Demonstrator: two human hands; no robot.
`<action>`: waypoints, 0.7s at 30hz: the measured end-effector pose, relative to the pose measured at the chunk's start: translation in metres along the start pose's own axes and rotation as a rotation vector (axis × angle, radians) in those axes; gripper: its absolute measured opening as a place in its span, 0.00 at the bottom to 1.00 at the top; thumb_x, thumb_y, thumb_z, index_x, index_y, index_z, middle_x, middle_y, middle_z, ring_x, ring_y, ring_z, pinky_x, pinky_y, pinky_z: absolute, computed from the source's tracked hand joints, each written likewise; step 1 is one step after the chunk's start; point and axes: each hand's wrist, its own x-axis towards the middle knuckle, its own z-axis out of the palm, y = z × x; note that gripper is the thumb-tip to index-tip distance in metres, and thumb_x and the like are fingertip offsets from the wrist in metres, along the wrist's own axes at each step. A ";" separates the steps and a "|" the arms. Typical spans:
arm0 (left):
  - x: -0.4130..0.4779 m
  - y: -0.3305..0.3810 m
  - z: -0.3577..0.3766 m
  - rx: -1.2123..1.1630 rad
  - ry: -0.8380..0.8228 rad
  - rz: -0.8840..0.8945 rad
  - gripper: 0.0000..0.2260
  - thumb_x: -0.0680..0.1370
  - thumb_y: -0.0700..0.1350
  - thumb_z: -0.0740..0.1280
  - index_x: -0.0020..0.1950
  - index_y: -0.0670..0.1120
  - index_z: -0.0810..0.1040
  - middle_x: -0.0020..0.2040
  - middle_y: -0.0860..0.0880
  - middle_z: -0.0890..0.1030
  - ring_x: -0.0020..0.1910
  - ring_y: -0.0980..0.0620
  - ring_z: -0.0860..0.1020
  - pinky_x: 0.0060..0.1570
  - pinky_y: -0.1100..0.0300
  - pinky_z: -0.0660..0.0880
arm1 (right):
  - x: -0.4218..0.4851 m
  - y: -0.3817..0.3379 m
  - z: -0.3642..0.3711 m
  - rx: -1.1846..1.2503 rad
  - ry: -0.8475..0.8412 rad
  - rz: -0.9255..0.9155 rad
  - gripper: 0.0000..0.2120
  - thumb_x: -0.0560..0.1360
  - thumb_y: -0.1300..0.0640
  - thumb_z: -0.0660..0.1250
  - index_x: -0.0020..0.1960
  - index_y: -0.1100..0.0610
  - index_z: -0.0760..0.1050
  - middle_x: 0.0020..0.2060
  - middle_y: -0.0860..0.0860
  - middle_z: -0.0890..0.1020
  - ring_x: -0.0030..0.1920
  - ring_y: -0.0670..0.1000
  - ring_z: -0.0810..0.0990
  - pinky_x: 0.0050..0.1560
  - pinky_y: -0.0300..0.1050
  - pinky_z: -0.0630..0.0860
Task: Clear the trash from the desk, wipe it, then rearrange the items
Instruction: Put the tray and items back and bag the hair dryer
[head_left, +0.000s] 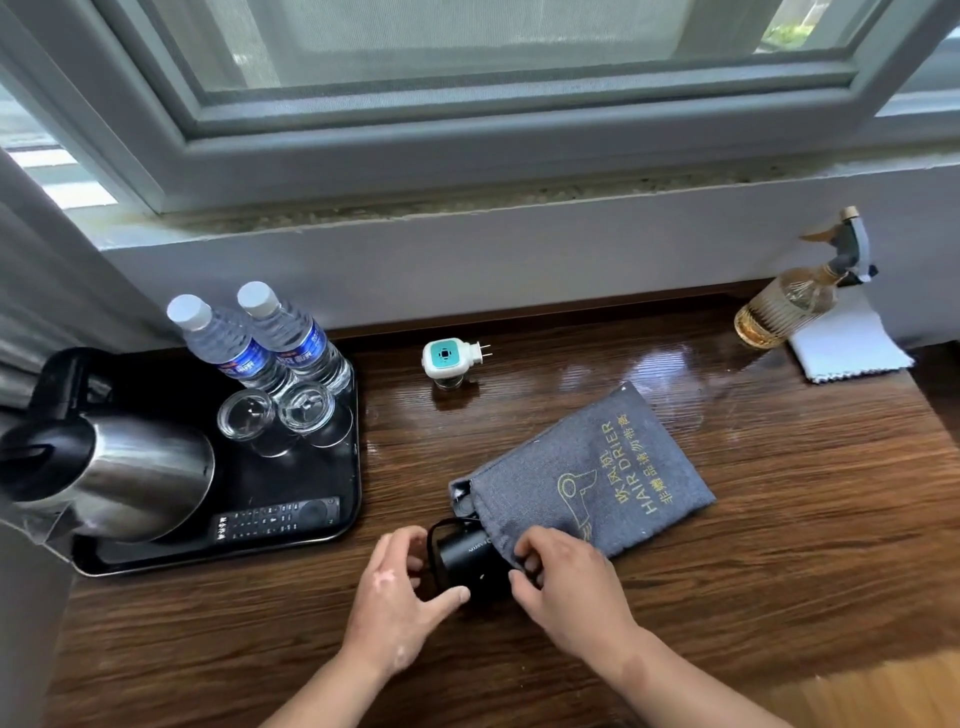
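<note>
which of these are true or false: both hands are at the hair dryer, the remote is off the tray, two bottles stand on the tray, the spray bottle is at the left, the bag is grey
1. Both hands are at the hair dryer. True: left hand and right hand are at it by the bag's mouth.
2. The remote lies off the tray. False: it lies on the tray.
3. Two bottles stand on the tray. True.
4. The spray bottle is at the left. False: far right, beside a white cloth.
5. The bag is grey. True.
</note>
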 end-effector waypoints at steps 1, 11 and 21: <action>-0.002 0.000 0.003 -0.014 -0.008 -0.014 0.33 0.62 0.53 0.82 0.63 0.57 0.72 0.58 0.59 0.74 0.52 0.59 0.78 0.51 0.69 0.77 | 0.000 0.000 0.001 -0.006 0.007 0.007 0.10 0.72 0.42 0.65 0.50 0.45 0.73 0.43 0.42 0.80 0.46 0.45 0.80 0.48 0.43 0.75; 0.008 0.019 0.019 -0.040 0.004 -0.019 0.31 0.58 0.52 0.82 0.60 0.53 0.80 0.51 0.59 0.78 0.50 0.60 0.77 0.52 0.78 0.67 | 0.002 -0.001 0.008 -0.055 0.129 0.013 0.07 0.69 0.46 0.66 0.45 0.46 0.77 0.38 0.43 0.82 0.40 0.48 0.82 0.39 0.44 0.78; 0.015 0.070 0.038 -0.318 0.083 -0.043 0.19 0.58 0.46 0.78 0.47 0.50 0.82 0.44 0.53 0.82 0.42 0.63 0.79 0.42 0.77 0.70 | -0.002 -0.008 -0.013 0.006 0.254 -0.142 0.07 0.69 0.48 0.66 0.46 0.46 0.76 0.38 0.44 0.80 0.37 0.48 0.81 0.35 0.43 0.79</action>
